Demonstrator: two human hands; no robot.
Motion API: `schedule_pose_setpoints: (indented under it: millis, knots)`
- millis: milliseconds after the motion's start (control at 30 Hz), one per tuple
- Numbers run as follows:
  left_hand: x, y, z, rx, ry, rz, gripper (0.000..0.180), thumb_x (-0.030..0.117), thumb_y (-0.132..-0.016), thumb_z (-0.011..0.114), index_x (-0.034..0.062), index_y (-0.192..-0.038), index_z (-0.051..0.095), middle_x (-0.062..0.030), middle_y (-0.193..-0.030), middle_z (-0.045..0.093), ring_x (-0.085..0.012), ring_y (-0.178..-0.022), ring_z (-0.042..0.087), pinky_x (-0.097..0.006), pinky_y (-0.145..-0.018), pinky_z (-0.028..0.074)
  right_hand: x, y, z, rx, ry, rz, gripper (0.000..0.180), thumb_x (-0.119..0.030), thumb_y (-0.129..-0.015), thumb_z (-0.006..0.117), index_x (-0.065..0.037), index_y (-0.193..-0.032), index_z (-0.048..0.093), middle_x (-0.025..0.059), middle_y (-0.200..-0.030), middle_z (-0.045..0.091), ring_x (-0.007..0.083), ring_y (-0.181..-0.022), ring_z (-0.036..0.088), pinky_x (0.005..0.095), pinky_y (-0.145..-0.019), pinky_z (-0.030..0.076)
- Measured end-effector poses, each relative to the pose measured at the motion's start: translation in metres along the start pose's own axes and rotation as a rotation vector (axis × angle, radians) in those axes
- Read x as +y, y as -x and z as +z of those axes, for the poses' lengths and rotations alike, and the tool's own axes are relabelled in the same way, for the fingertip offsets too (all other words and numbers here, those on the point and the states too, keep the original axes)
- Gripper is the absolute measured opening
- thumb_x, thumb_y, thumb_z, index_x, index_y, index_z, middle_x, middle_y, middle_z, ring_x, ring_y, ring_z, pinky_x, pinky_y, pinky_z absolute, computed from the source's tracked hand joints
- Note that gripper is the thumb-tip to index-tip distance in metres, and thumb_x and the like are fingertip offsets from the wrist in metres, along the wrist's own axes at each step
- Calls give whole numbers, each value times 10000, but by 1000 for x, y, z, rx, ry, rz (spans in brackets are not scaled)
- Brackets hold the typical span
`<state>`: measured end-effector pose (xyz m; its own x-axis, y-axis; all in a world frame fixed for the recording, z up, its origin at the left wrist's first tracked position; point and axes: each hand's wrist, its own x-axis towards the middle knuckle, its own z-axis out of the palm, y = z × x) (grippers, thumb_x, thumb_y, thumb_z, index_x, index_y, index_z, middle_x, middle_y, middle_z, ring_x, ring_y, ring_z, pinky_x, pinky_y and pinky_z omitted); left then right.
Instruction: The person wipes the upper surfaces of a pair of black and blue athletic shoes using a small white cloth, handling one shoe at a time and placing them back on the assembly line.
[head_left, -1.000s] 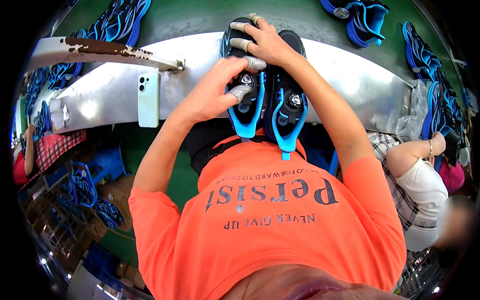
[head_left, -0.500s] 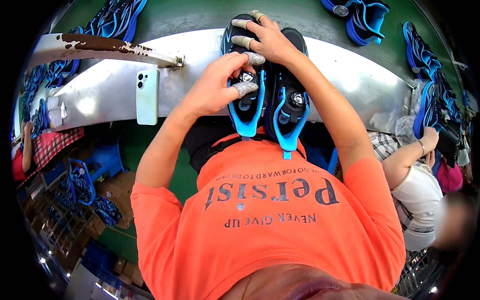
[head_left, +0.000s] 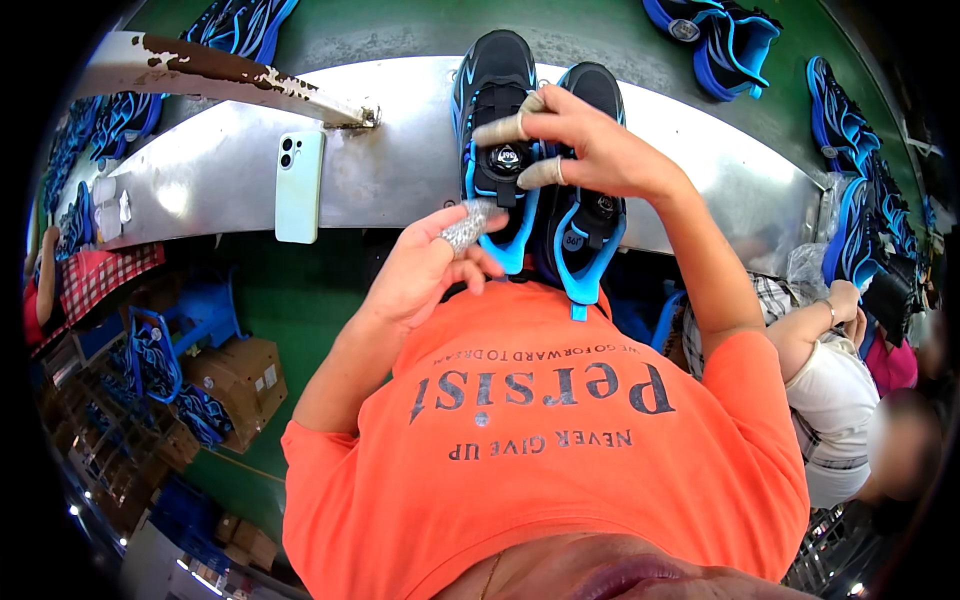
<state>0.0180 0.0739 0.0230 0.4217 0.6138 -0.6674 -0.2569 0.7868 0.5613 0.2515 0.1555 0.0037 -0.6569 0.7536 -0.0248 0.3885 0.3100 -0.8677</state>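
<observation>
A pair of black and blue sneakers with round lacing dials lies soles down, heels toward me, at the bench's near edge. My left hand (head_left: 432, 262), silvery wrap on a finger, is curled at the open collar of the left sneaker (head_left: 503, 62). My right hand (head_left: 595, 150) hangs over the same shoe, beige covers on its fingers. Two of its fingertips stand apart on either side of the dial (head_left: 507, 158); whether they touch it I cannot tell. Partly under that hand is the right sneaker (head_left: 592, 88), its blue heel loop toward me.
A pale green phone (head_left: 299, 190) lies on the metal bench (head_left: 400, 150), near a chipped metal bar (head_left: 230, 75). More sneakers (head_left: 735, 45) rest on the green surface beyond. At the right, another person's arm (head_left: 815, 325) reaches toward shoes. A cardboard box (head_left: 245, 385) stands low left.
My right hand has come from the left sneaker's toe back to its dial. My left hand has left the dial and moved nearer, to the collar.
</observation>
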Motion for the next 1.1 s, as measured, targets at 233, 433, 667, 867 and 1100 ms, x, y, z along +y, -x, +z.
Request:
schedule_pose_setpoints:
  millis: [233,433,667,867,1100]
  knots:
    - [-20,-20,15,39,215,97,326,41,-974,402,-66,-1281,423,-230,-1269,516,-250,-949,657,-264,-631,531,-20,-1,25,186,190,174,363,-156,-739,737,-149,-1098,690,85,-902,523,242,-924,541,340,-811,462]
    - [-18,-15,12,-37,230,52,327,102,-1003,353,-65,-1278,416,-194,-1283,502,-321,-1028,635,-326,-664,553,-12,-8,22,169,47,-113,285,-143,-739,725,-123,-1023,709,101,-912,517,243,-892,546,315,-773,482]
    - [-23,-15,8,-28,241,72,375,202,-1011,408,-41,-1292,456,-188,-1324,512,-311,-1032,625,-319,-714,532,-14,-13,51,339,236,8,199,-223,-740,728,-132,-913,695,101,-810,531,280,-794,569,368,-698,485]
    - [31,4,-15,-116,-525,97,322,153,-941,467,-30,-1179,583,-142,-1073,658,-192,-838,647,-277,-629,519,20,-6,-1,473,264,207,452,-362,-726,783,-129,-1095,666,165,-1084,604,336,-1013,565,403,-861,461]
    - [56,-58,12,153,-1728,540,346,180,-725,632,12,-1026,608,-172,-873,660,-336,-769,630,-422,-665,493,-7,2,39,187,247,70,797,-404,-624,840,-101,-1300,547,226,-1393,411,424,-1265,392,473,-1059,358]
